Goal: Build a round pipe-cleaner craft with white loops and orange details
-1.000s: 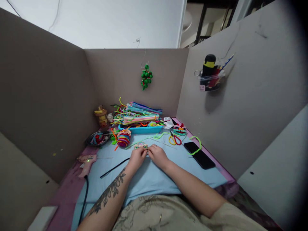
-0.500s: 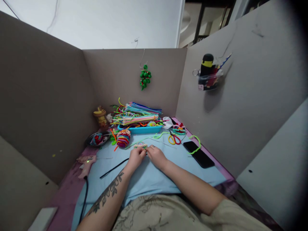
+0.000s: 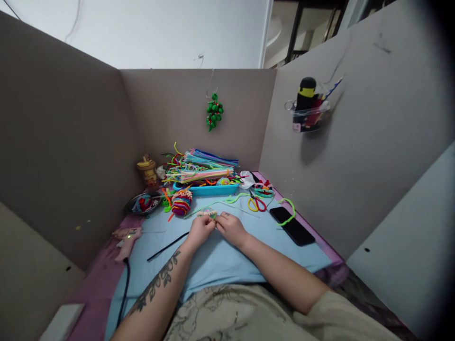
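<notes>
Multicoloured fuzzy pipe-cleaner piece [image 3: 207, 214] being pinched between both hands on the pale blue cloth [image 3: 220, 260].
Left hand [image 3: 199, 230] and right hand [image 3: 231, 228] are meeting, fingertips clamping it (partly formed); the turquoise tray's [image 3: 208, 190] loose stems are lying unused beyond.

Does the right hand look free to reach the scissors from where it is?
Probably yes: the scissors lie in the open on the blue cloth, just beyond the right hand, with nothing between, though its fingers are busy with the small craft piece.

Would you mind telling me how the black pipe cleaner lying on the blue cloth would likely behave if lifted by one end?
The black pipe cleaner looks thin and long, so probably very light, sagging slightly. Lying straight and flat, it seems unlikely to roll.
</notes>
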Demonstrator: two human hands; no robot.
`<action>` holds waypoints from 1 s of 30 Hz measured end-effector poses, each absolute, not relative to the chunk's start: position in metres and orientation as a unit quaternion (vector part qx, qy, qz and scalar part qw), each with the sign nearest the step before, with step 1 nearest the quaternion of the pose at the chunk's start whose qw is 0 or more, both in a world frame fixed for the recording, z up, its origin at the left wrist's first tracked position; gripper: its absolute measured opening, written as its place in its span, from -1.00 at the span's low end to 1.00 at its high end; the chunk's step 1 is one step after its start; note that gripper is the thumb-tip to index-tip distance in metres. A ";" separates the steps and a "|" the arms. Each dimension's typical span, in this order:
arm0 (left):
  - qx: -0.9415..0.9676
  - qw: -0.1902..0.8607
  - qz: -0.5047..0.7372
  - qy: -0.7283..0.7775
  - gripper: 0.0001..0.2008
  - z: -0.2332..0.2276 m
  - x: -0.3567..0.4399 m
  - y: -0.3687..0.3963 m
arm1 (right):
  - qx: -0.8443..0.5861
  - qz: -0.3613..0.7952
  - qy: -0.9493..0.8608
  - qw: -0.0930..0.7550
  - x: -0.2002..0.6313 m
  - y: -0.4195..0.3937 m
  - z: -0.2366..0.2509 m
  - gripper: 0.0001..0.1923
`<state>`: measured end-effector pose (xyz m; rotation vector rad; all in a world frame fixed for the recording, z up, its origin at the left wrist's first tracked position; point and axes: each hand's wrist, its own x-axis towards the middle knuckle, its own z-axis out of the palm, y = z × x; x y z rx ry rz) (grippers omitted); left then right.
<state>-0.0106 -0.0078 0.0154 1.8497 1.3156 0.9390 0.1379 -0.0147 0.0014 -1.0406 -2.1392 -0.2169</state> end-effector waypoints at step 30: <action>0.613 0.585 0.347 0.402 -0.65 0.029 -0.019 -0.015 | -0.306 0.221 -0.759 0.530 0.149 -0.009 0.012 -0.91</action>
